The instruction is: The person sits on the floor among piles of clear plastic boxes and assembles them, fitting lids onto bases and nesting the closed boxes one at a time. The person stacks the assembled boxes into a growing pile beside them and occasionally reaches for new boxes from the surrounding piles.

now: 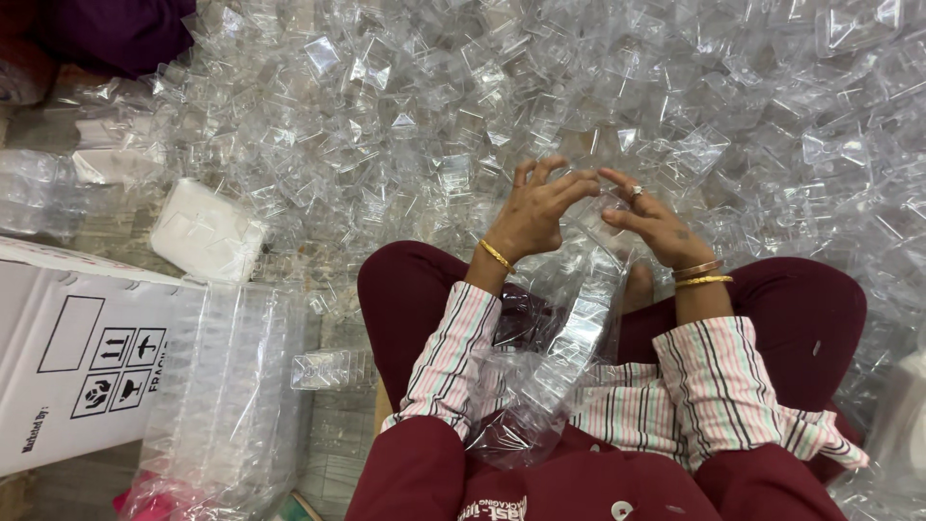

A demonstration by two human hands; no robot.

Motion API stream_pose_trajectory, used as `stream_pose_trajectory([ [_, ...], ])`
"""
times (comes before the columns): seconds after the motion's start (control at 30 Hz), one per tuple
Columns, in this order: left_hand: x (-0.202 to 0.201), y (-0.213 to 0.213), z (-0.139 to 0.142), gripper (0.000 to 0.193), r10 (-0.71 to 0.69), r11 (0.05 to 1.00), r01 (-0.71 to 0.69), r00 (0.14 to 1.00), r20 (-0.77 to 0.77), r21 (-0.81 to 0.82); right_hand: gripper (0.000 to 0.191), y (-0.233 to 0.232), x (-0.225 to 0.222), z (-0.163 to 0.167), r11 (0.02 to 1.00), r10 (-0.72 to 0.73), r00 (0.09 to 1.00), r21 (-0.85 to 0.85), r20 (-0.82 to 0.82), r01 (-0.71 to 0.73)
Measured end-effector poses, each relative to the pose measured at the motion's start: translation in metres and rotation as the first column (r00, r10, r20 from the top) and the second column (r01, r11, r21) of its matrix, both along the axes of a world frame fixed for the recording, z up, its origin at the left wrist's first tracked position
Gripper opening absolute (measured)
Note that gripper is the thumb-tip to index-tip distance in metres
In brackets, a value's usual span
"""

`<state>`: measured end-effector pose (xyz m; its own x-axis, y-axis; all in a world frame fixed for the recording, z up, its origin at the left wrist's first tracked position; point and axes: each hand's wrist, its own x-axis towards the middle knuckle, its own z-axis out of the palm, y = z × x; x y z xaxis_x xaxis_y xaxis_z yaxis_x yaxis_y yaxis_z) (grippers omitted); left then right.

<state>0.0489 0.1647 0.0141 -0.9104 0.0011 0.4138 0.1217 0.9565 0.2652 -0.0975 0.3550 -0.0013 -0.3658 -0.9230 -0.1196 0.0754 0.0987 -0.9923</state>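
Floor (116, 232) under clear plastic pieces (405, 106) (heaped)

A single head-worn camera looks steeply down from close above the person's lap (598, 386), facing forward over a floor heaped with clear plastic pieces (405, 106).

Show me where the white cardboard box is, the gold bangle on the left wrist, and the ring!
white cardboard box (87, 328): head view, on its printed side panel.
gold bangle (496, 255): head view, on the band across the left wrist.
ring (636, 191): head view, on the band around a right-hand finger.
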Motion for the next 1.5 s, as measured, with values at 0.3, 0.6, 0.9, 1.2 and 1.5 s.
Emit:
stream_pose_trajectory([
  [0.3, 0.003, 0.023, 0.005, 0.077, 0.018, 0.858, 0.220, 0.890, -0.455, 0.464, 0.069, -0.006, 0.005, -0.031, 0.997, 0.009, 0.998, -0.083, 0.065, -0.004],
  [0.6, -0.020, 0.010, -0.036, 0.057, 0.323, -0.426, 0.316, 0.928, -0.184, 0.848, 0.066, -0.028, 0.036, -0.031, 0.978, -0.105, 0.982, -0.193, -0.155, 0.074],
  [0.9, -0.016, 0.032, -0.018, 0.083, 0.323, -0.004, 0.245, 0.918, -0.230, 0.970, 0.069, -0.034, 0.051, -0.022, 0.960, -0.225, 0.972, -0.185, -0.069, 0.209],
  [1.2, -0.011, 0.062, -0.019, 0.060, 0.319, 0.861, -0.060, 0.837, -0.444, 0.506, 0.063, -0.038, 0.044, -0.037, 0.818, -0.309, 0.949, -0.493, 0.061, 0.297],
  [1.5, -0.007, 0.061, -0.026, 0.028, 0.349, 0.883, -0.177, 0.867, -0.355, 0.436, 0.054, -0.035, 0.037, -0.046, 0.840, -0.529, 0.722, -0.396, -0.447, 0.370],
])
